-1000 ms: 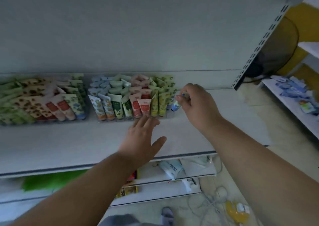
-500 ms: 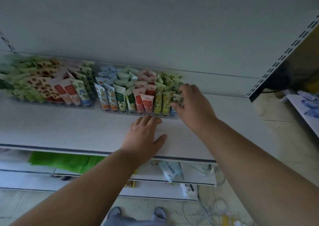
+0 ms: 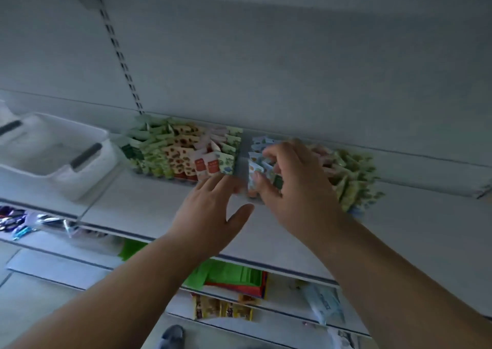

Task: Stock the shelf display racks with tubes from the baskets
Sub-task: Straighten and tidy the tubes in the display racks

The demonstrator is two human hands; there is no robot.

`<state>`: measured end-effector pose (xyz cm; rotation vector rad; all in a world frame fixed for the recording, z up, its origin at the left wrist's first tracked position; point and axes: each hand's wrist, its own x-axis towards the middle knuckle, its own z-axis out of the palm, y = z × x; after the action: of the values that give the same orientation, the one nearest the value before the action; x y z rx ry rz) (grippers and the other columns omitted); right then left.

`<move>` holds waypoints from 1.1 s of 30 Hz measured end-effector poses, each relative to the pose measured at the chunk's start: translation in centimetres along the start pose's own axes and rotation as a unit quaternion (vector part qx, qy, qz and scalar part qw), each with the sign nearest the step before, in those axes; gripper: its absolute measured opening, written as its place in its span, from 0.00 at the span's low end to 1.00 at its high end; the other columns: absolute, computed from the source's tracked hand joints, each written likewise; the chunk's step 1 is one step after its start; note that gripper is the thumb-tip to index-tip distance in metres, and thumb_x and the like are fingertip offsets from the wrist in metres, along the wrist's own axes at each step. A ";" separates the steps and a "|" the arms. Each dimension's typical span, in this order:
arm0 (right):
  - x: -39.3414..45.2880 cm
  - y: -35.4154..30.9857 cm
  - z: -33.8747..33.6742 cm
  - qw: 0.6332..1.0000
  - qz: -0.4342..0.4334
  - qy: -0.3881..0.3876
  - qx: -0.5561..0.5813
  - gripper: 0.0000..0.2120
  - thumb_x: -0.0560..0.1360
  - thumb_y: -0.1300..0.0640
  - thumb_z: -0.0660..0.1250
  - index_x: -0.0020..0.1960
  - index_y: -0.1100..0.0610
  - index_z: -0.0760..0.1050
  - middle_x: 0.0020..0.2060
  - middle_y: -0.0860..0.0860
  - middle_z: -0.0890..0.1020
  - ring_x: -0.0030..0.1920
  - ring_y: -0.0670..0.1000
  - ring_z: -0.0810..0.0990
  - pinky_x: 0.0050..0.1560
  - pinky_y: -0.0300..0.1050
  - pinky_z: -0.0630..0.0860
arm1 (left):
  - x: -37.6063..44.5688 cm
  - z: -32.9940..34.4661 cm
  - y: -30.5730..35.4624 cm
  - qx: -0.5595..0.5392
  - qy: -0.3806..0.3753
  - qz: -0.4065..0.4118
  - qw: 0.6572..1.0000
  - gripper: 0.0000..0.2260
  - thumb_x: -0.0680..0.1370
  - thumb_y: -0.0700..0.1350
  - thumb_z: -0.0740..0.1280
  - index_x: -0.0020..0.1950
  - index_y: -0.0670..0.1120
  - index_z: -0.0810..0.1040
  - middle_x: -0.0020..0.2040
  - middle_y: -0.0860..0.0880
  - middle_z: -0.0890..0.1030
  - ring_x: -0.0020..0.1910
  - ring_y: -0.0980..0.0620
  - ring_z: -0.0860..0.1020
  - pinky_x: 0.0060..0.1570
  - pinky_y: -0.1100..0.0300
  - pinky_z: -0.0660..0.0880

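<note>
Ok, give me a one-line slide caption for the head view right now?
Right hand fingers the front tubes in the right-side clear display rack; left hand rests open on the white shelf beside a white plastic basket.

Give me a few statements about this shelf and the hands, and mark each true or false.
1. The right hand has its fingers on tubes in the right rack. True.
2. The left hand grips a tube. False: its fingers are spread and it holds nothing.
3. A white basket stands on the shelf to the left of the racks. True.
4. The left rack has no tubes in it. False: it is packed with tubes.
5. Both hands are on the lower shelf. False: both reach to the shelf with the racks.
</note>
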<state>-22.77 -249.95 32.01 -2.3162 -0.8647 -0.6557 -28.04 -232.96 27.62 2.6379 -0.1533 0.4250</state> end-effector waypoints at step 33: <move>22.1 -8.2 23.5 0.958 0.156 -0.220 -0.093 0.06 0.75 0.52 0.70 0.50 0.53 0.80 0.44 0.52 0.80 0.46 0.54 0.78 0.43 0.43 0.70 | 17.4 -12.3 -29.5 -0.006 -0.089 -0.015 0.996 0.06 0.75 0.47 0.69 0.52 0.53 0.80 0.50 0.54 0.80 0.45 0.56 0.76 0.41 0.64 0.68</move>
<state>-8.11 -220.09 31.60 -2.7476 -0.6154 -0.0840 -9.65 -201.76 31.04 2.6595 -0.1721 0.1777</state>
